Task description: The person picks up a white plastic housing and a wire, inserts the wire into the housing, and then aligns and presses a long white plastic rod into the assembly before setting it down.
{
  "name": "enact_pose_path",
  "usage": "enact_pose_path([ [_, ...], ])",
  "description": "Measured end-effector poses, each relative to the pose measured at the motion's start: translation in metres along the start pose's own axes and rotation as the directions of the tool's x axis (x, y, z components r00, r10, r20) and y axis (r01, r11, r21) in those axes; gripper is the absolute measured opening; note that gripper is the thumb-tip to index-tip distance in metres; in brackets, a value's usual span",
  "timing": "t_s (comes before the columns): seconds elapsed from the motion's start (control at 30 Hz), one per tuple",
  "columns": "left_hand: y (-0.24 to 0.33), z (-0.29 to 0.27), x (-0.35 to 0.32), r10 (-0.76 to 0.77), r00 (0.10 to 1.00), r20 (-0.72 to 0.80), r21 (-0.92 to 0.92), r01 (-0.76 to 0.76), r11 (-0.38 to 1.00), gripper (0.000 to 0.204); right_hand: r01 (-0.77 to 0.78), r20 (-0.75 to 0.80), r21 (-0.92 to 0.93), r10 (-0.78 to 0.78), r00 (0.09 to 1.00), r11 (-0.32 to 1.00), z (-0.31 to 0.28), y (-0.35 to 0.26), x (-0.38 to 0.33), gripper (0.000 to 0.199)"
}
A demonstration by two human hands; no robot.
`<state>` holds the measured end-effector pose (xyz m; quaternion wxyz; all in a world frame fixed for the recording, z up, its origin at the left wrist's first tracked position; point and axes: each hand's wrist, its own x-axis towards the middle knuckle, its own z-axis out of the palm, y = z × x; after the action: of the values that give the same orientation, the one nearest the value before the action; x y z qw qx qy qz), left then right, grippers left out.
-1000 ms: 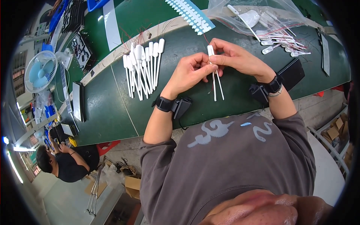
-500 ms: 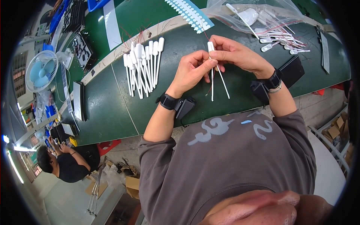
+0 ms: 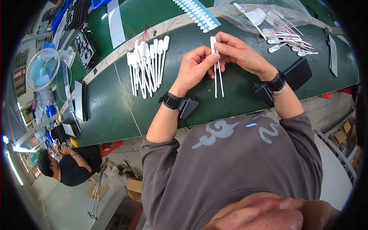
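My left hand (image 3: 194,68) and my right hand (image 3: 238,52) meet above the green table (image 3: 115,115) and together pinch a small white part with two long thin white legs (image 3: 216,73). The legs hang down toward me, and a thin red wire shows beside them. To the left lies a pile of several similar white long-stemmed parts (image 3: 147,63) with red wires. Both wrists wear black bands with small black boxes.
A clear plastic bag (image 3: 264,17) with more white parts lies at the back right. A white-and-blue perforated strip (image 3: 197,13) lies behind my hands. A small blue fan (image 3: 42,69) stands at the left. Another person (image 3: 65,166) sits at lower left.
My hands have stayed together on the white part, shifting it slightly; the two legs now hang closer together.
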<state>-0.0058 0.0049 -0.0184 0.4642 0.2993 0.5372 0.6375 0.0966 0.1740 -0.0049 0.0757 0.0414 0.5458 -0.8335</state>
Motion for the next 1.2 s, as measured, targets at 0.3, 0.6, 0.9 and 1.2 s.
enact_pose_path([
  [0.3,0.002,-0.005,0.002,-0.124,0.99,0.069,-0.13,0.132,0.983,0.026,-0.106,-0.049,0.025,0.107,0.993,0.994,-0.002,-0.003,0.003,0.023],
  [0.6,0.004,-0.001,0.0,-0.141,0.989,0.054,-0.139,0.147,0.979,0.034,-0.131,-0.111,0.088,0.14,0.984,0.987,0.0,0.003,0.004,0.03],
  [0.9,0.017,-0.001,-0.003,-0.22,0.976,0.01,-0.177,0.218,0.96,0.033,-0.09,-0.194,0.079,0.104,0.976,0.993,0.0,0.003,0.004,0.025],
  [1.2,0.02,-0.006,-0.007,-0.257,0.965,-0.051,-0.124,0.249,0.96,0.028,0.019,-0.282,0.034,-0.009,0.959,0.999,-0.001,0.001,0.005,0.019],
])
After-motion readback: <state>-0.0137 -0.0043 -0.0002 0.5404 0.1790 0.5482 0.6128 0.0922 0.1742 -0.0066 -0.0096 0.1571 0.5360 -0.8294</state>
